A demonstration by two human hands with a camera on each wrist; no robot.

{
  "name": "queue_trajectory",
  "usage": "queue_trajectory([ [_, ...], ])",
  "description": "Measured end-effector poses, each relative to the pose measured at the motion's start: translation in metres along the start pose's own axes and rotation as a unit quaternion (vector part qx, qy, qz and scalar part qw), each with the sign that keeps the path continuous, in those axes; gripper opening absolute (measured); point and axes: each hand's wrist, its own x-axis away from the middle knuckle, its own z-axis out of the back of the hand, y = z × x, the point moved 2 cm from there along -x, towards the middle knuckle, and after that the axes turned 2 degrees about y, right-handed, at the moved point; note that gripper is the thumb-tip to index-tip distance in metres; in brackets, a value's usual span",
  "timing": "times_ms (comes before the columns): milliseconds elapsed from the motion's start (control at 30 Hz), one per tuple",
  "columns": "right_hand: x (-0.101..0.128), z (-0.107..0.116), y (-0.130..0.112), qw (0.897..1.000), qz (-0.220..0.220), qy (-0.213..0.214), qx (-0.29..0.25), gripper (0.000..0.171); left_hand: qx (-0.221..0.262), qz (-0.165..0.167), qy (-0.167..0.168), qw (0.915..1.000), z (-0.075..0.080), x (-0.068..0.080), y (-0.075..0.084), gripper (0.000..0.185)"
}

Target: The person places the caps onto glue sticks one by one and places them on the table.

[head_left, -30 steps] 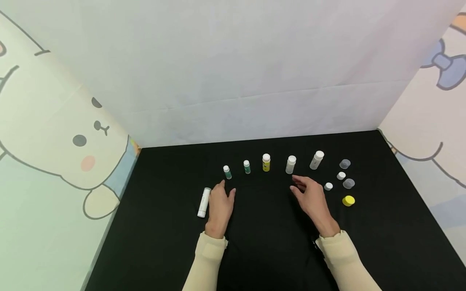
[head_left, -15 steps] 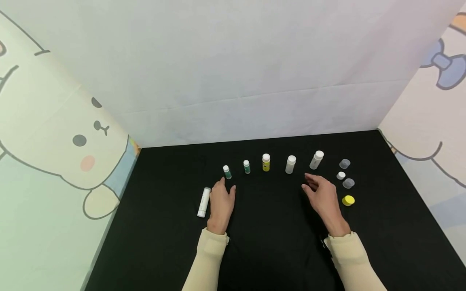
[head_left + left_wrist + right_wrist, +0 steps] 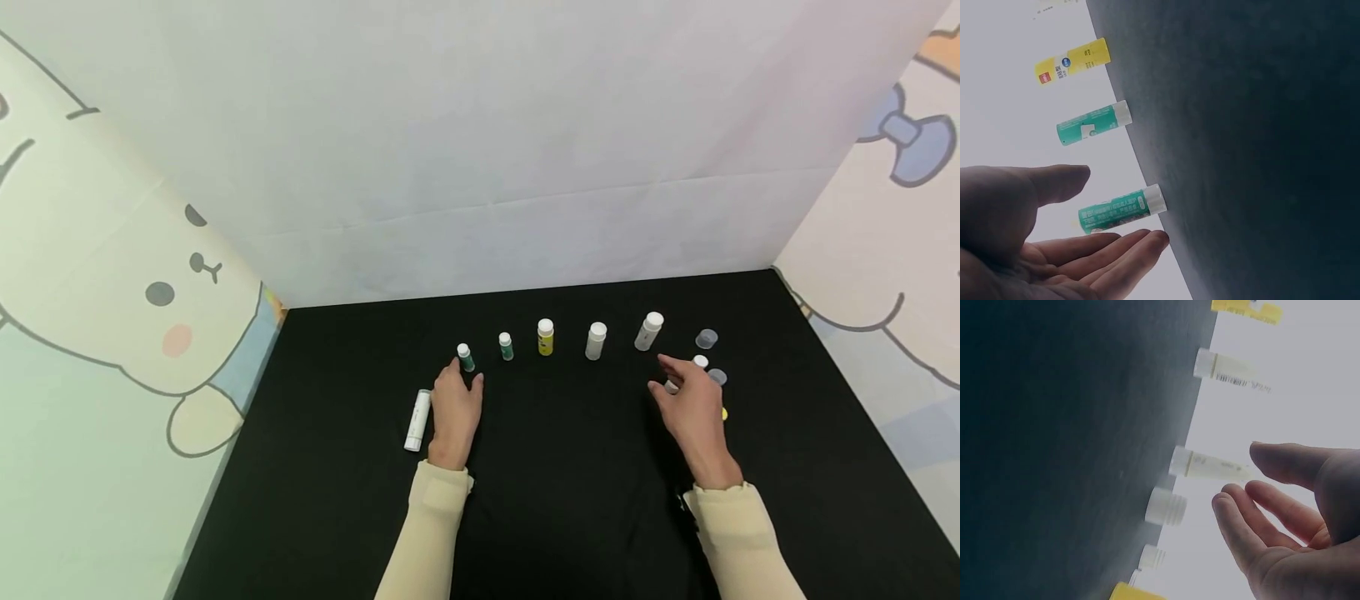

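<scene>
just beyond the right hand's (image 3: 692, 406) spread fingers sits a small white cap (image 3: 701, 362).

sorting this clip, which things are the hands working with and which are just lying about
In hand:
left hand, open, by the green bottle
right hand, open, over the loose caps

Lying about:
white tube
yellow bottle
two white bottles
second green bottle

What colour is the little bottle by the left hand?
Green with a white cap, seen best in the left wrist view.
</scene>
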Motion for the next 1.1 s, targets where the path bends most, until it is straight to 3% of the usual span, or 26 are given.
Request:
queue_trajectory([
  [300, -0.003, 0.006, 0.009, 1.000, -0.005, 0.006, 0.025, 0.046, 0.007, -0.008, 0.013, 0.9999, -0.003, -0.007, 0.000, 0.042],
  [567, -0.005, 0.007, 0.014, 0.999, -0.006, -0.007, 0.042, 0.045, 0.026, 0.009, 0.025, 0.9993, -0.003, -0.014, -0.004, 0.040],
  [1100, -0.011, 0.007, 0.020, 0.995, 0.003, -0.061, 0.074, 0.025, 0.031, 0.009, 0.024, 0.9992, -0.004, -0.022, -0.001, 0.017],
])
